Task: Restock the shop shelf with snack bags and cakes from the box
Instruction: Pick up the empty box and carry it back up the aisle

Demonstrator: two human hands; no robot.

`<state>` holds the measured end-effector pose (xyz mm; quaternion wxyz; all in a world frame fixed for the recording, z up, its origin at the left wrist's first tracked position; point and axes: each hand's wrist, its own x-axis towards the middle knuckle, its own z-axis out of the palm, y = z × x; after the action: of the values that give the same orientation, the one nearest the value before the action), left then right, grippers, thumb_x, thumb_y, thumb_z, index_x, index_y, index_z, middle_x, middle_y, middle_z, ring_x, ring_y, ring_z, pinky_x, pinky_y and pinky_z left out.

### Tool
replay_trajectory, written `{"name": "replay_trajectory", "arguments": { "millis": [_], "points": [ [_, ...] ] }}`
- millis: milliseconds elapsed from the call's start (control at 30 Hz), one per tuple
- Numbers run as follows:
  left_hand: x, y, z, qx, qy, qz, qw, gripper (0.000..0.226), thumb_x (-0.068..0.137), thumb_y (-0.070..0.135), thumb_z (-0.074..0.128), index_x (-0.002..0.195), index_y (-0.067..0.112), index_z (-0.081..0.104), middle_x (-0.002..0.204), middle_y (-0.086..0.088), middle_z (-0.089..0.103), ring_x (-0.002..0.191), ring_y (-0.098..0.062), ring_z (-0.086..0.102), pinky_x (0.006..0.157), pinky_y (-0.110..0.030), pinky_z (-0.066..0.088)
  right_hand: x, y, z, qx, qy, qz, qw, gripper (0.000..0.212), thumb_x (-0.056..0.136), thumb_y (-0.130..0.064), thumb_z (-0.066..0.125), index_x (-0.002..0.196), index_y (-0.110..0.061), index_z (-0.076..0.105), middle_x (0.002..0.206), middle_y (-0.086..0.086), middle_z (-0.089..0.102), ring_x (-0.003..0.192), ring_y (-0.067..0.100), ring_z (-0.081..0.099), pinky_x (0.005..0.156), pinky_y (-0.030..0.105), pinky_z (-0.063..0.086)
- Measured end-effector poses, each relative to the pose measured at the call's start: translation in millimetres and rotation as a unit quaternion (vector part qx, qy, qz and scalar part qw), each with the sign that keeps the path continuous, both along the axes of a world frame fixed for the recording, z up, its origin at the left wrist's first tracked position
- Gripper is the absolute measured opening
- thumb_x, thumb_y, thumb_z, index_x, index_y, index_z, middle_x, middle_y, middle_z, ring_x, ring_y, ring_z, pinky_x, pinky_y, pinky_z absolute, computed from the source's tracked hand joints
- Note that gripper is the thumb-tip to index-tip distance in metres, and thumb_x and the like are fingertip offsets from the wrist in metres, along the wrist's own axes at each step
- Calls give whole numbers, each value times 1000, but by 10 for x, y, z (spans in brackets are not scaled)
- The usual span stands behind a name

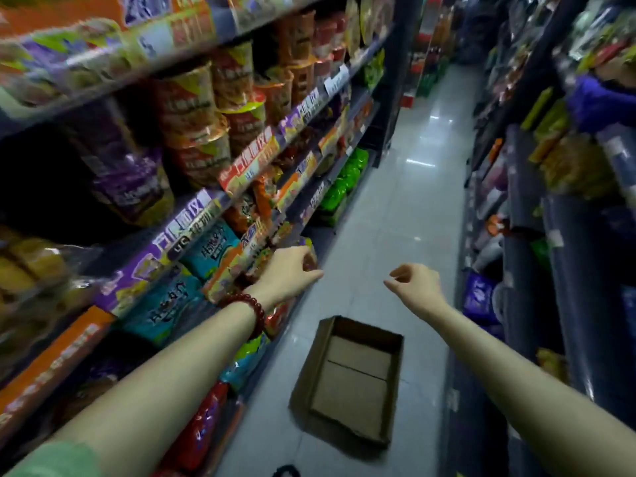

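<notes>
A brown cardboard box (354, 380) lies on the floor between my arms, with nothing visible inside it. My left hand (292, 270), with a red bead bracelet on the wrist, reaches to the lower shelf on the left and its fingers curl around the edge of a snack bag (309, 251) standing there. My right hand (413, 282) hovers over the aisle floor, fingers loosely curled and holding nothing. Teal snack bags (206, 249) and orange ones fill the shelf beside my left hand.
The left shelving (192, 232) carries cup noodles (192, 108) above and packed snack bags below. Green bags (347, 177) sit further along. Another stocked shelf (564, 235) lines the right side. A tiled aisle floor (406, 208) runs ahead between them.
</notes>
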<state>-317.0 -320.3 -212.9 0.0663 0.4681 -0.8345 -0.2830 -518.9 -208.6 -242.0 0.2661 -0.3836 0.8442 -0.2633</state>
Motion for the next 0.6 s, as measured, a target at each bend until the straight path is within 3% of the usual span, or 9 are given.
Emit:
{"name": "replay_trajectory", "arguments": {
  "millis": [200, 333, 600],
  "points": [
    [-341, -159, -1464, 56, -46, -17, 997, 30, 83, 31, 67, 101, 8, 65, 101, -11, 69, 97, -24, 63, 77, -26, 41, -260, 216, -1416, 59, -45, -89, 993, 33, 86, -28, 64, 112, -7, 66, 104, 11, 69, 104, 24, 63, 77, 23, 40],
    [-447, -189, -2584, 113, -57, 1, 992, 35, 82, 32, 67, 106, 7, 64, 102, -13, 69, 99, -28, 63, 79, -29, 44, -305, 354, -2468, 91, -52, -118, 988, 34, 87, -27, 64, 114, -6, 65, 109, 12, 69, 108, 27, 61, 87, 28, 44],
    [-538, -172, -4608, 183, -53, 4, 982, 69, 82, 41, 68, 138, 11, 43, 140, -9, 49, 128, -23, 46, 101, -33, 39, -343, 551, -4417, 112, -65, -163, 978, 45, 88, -25, 64, 128, -7, 52, 123, 13, 60, 113, 27, 56, 93, 37, 46]
  ]
}}
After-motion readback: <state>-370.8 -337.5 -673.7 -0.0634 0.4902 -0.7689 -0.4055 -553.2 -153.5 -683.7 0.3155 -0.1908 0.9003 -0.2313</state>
